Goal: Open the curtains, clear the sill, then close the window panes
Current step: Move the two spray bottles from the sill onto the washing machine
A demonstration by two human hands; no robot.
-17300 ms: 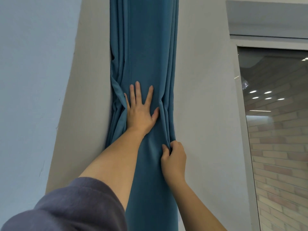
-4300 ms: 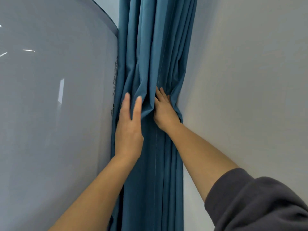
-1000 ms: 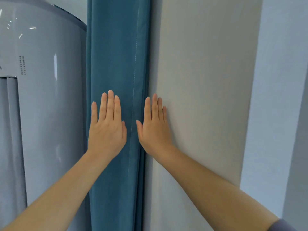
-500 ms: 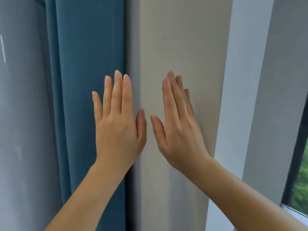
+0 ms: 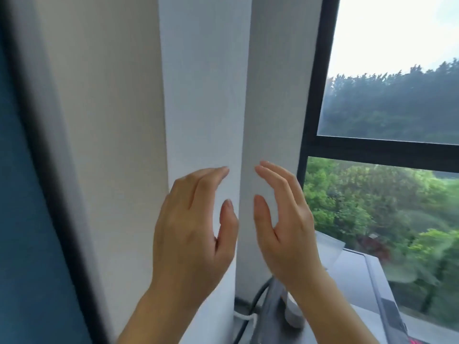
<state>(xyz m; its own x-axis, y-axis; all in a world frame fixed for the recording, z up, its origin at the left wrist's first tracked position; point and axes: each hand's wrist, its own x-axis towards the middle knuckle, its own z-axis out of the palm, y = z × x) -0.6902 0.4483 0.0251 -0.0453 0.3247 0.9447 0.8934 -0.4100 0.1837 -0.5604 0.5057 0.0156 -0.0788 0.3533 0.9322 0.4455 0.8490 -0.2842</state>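
Your left hand (image 5: pixel 193 234) and right hand (image 5: pixel 285 232) hover released, fingers loosely bent, grasping nothing, before the white wall (image 5: pixel 203 95); a dark cable (image 5: pixel 253 301) lies at the left end of the sill (image 5: pixel 362 316).

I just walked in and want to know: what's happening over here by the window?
A person holds both bare hands up, empty, before the pale white wall corner: the left hand and the right hand, fingers loosely bent. The blue fabric curtain hangs at the far left, clear of the black-framed window. A dark cable and a flat grey thing lie below the glass, not cleared yet.
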